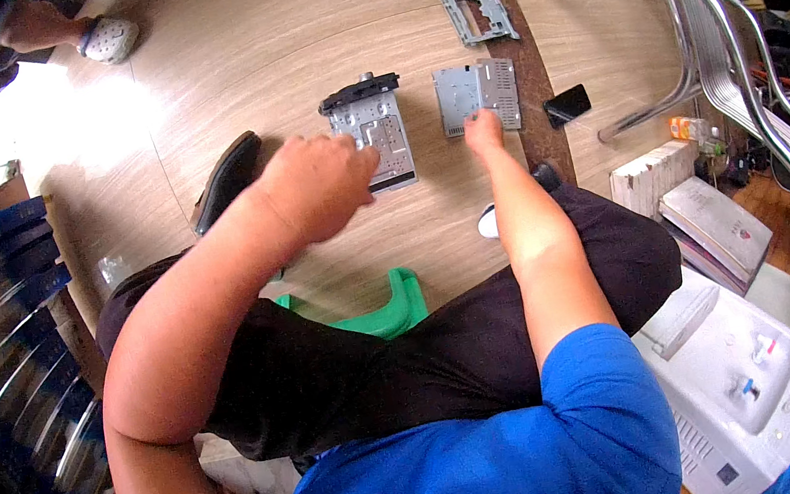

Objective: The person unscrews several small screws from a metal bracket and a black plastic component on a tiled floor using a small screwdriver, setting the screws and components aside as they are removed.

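Note:
A car stereo unit (pixel 387 139) with a grey metal chassis and a black front lies on the floor, its front facing away from me. Over its left side hangs my left hand (pixel 326 184), fingers curled; whether it holds anything is hidden. To the right is a flat grey metal cover (pixel 460 96) with slotted vents. My right hand (pixel 483 130) is closed at the near edge of that cover, the thumb on top. Beyond it rests a grey metal bracket frame (pixel 480 15) with a large cutout.
A black phone (pixel 567 105) lies right of the cover, near a chrome-framed chair (pixel 731 48). A green plastic stool (pixel 389 313) shows below my legs. A white water dispenser (pixel 737 381) stands at lower right. Another person's foot in a white clog (pixel 109 39) is at upper left.

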A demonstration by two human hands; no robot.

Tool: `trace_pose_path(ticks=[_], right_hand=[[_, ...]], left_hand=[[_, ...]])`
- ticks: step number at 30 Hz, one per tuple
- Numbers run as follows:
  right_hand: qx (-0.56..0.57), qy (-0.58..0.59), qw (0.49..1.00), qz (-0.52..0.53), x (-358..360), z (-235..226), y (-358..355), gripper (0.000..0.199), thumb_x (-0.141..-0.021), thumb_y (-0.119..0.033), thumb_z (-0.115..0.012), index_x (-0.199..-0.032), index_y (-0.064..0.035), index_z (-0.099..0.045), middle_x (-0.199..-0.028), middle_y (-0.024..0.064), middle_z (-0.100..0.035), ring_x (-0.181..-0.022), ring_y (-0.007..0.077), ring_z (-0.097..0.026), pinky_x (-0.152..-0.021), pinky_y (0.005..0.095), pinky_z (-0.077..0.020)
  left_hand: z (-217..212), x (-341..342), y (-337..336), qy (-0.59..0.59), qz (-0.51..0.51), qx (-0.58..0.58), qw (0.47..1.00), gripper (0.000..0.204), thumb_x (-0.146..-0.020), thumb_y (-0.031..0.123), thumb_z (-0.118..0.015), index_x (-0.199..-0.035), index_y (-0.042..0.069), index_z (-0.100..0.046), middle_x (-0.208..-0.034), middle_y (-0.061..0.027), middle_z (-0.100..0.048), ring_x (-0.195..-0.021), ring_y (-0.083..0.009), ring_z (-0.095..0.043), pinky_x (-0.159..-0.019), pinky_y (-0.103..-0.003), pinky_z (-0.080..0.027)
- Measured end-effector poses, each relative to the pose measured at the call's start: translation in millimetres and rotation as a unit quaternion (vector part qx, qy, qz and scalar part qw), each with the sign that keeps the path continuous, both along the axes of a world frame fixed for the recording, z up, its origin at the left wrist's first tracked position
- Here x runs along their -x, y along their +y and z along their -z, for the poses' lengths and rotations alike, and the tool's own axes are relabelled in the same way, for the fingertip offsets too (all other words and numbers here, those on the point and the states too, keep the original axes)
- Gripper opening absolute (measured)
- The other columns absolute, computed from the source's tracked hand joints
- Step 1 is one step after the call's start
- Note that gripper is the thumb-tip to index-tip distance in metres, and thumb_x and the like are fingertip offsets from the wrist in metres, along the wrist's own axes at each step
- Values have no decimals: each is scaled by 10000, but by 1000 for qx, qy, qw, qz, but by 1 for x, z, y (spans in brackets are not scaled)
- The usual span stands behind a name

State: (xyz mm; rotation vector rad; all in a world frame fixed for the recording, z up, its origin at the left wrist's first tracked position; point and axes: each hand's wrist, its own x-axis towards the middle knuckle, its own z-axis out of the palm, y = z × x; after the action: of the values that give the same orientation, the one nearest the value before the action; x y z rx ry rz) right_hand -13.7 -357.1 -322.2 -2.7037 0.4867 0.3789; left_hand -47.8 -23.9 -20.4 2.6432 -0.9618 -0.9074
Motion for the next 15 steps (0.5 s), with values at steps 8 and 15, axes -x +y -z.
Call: trace_pose_path(ticks=[8, 15], right_hand=[[-243, -239, 933, -119, -83, -221, 59, 281, -878, -273, -651, -959, -6, -684, -859, 195, -698, -831, 290, -690, -732, 390, -524], [-236, -183, 894, -335, -1, -369, 107, 166, -868, -161, -639, -936, -11, -647, -882, 202, -666, -838, 354, -661, -727, 413, -513]], left_hand=[[-31, -32, 8, -153, -193, 172, 954, 294, -923, 223, -623, -1161, 52, -636, -1031, -178, -690, -938, -352, -673, -825, -432, -549], [-5, -33, -28, 38, -263, 424, 866, 312, -991, 328, -569, -1037, 32, -654, -826, -125, -678, -747, -213, -669, -692, -355, -536]])
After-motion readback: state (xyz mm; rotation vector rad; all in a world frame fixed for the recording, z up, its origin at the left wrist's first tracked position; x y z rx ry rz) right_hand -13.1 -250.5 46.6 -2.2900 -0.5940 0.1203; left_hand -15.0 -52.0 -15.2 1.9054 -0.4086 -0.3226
